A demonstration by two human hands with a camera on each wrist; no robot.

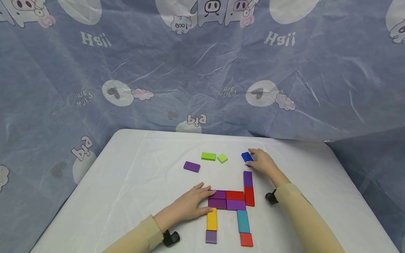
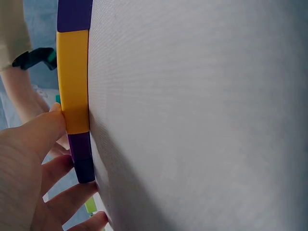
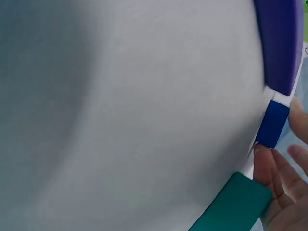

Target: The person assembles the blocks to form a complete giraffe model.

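Note:
Near the table's far edge, my right hand pinches a blue block between thumb and fingertips; the right wrist view shows the blue block with fingertips at its ends. My left hand lies fingers spread at the left of a block figure. Its thumb is against a yellow block, and its fingertips are at a purple block. In the left wrist view the thumb touches the edge of the yellow block. Just below the blue block stands an upright purple block above a red block.
Loose on the table's far part lie a purple block, a light green block and a small green square. The figure's legs include a teal block and a red square. A patterned curtain hangs behind.

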